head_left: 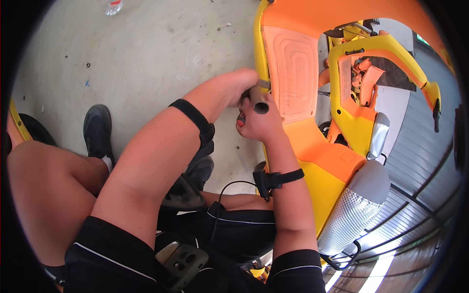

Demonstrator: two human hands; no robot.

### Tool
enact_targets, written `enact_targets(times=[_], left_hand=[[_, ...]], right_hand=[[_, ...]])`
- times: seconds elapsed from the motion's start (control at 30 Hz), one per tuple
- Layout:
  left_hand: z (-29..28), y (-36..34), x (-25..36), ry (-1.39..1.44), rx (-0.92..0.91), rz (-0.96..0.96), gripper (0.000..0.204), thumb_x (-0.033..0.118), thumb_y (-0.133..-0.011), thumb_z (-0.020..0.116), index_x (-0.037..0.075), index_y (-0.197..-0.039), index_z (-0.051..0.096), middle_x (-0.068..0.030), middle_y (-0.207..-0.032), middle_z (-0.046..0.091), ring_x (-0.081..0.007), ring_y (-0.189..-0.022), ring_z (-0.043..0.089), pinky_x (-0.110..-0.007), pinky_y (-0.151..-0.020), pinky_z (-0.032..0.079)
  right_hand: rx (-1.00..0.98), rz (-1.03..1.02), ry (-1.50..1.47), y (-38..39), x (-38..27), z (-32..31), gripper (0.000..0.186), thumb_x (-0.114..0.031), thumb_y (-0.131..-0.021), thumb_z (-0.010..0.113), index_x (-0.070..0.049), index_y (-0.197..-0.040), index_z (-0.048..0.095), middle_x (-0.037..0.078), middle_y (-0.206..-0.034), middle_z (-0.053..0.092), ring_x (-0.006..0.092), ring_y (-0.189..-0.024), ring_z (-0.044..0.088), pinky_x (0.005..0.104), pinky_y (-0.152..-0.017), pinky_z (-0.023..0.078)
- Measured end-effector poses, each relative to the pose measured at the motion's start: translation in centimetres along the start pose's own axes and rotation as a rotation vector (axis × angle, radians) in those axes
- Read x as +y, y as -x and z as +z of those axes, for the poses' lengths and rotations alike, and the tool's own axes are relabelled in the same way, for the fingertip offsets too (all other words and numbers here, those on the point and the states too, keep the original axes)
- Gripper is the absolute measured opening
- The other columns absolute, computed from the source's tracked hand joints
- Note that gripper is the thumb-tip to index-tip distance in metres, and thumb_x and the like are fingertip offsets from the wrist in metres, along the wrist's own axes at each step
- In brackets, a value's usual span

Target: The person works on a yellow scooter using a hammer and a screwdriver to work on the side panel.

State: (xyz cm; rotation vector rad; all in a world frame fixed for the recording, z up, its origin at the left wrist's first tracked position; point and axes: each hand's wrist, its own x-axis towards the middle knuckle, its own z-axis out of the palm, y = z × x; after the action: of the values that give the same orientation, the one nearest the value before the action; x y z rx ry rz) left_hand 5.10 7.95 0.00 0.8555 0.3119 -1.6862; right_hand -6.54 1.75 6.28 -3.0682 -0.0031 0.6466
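Observation:
Beside the near edge of a yellow and orange scooter (pixel 293 73), both my hands are close together. My right hand (pixel 266 123) is closed, its fingers wrapped round a red and dark handle (pixel 241 118) of which only the end shows. Between the hands a brownish metal tube (pixel 261 107) points its hollow end up at me, next to the scooter's footboard. My left hand (pixel 245 80) reaches the far side of that tube, bent at the wrist. Its fingers are mostly hidden, so its grip cannot be made out.
A second yellow scooter body (pixel 359 83) stands to the right, with orange parts piled inside its frame. Silver padded wrap (pixel 349 205) covers the near scooter's end. My shoe (pixel 97 129) is on the concrete floor, and a clear bottle (pixel 113 7) lies far left.

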Motion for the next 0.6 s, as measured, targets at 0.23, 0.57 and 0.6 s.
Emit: enact_targets(times=[0.23, 0.57, 0.6], left_hand=[[1.4, -1.0, 1.3, 0.352, -0.183, -0.174, 0.020, 0.025, -0.091, 0.049, 0.004, -0.090, 0.049, -0.0030, -0.068, 0.057, -0.0116, -0.049, 0.051, -0.023, -0.039, 0.037], [6.7, 0.0, 1.1, 0.289, 0.012, -0.065, 0.017, 0.022, -0.093, 0.043, 0.006, -0.090, 0.050, -0.0039, -0.067, 0.052, -0.0114, -0.048, 0.046, -0.020, -0.034, 0.032], [7.2, 0.0, 1.4, 0.286, 0.029, -0.071, 0.017, 0.020, -0.093, 0.043, 0.007, -0.085, 0.050, -0.0040, -0.066, 0.052, -0.0108, -0.047, 0.046, -0.019, -0.033, 0.030]], right_hand=[[-0.102, 0.000, 0.138, -0.1, 0.8, 2.0, 0.025, -0.015, -0.065, 0.063, -0.009, -0.089, 0.067, 0.013, -0.105, 0.065, 0.0341, -0.109, 0.054, 0.0424, -0.097, 0.041], [-0.206, 0.123, -0.080, -0.1, 1.6, 3.1, 0.036, -0.019, -0.077, 0.062, -0.015, -0.112, 0.062, 0.008, -0.125, 0.060, 0.0286, -0.124, 0.049, 0.0389, -0.104, 0.038], [-0.274, 0.139, -0.135, -0.2, 1.4, 2.9, 0.045, -0.016, -0.078, 0.059, -0.017, -0.124, 0.058, 0.005, -0.133, 0.056, 0.0293, -0.131, 0.043, 0.0416, -0.107, 0.035]])
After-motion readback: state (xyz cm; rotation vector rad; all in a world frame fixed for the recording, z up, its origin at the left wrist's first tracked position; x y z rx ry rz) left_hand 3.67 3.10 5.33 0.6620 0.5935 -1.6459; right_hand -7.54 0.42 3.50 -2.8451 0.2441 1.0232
